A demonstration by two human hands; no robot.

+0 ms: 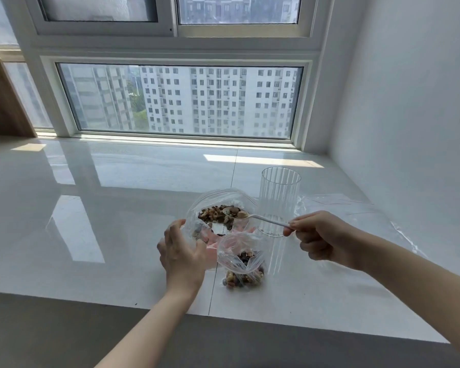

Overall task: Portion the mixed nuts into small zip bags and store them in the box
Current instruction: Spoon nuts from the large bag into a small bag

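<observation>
The mixed nuts (218, 212) lie in a big clear bag (213, 200) standing open on the white counter (117, 208), and a share of them already sits in the small zip bag (243, 266) just in front of it, mouth open. A white plastic spoon (252, 217) loaded with nuts hangs over the big bag's mouth, its handle pinched between the thumb and curled fingers of the right hand (320, 239). The left hand (182, 254) cups the big bag's near side, fingers curved round the plastic. This looks like the scooping step, mid-portion. Next the spoon must travel level to the small bag and tip inside, though nothing holds that mouth open. A ribbed glass (278, 200) stands just behind the spoon, more clear plastic (356, 211) lies to the right, and no box is in view
</observation>
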